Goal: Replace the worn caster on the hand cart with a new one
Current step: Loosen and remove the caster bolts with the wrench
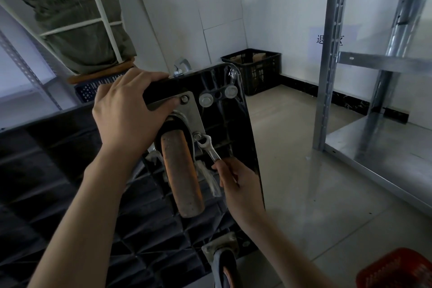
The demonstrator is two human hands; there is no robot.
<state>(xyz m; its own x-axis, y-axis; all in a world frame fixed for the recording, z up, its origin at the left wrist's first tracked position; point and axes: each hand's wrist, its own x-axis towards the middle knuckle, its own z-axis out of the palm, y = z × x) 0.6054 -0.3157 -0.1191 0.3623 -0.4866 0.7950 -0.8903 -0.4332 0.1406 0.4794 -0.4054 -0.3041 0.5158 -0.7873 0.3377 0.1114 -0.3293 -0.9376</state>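
The hand cart (229, 110) stands tipped on edge with its underside toward the camera; the left hand (127, 110) grips its upper rim beside the mounting plate (187, 112) and should brace it firmly. The worn caster (181, 170) hangs from that plate, wheel pointing down. The right hand (236, 184), fingers curled round the wrench (208, 147), should seat its ring fully on the lower nut (197, 135) before turning, or it may slip.
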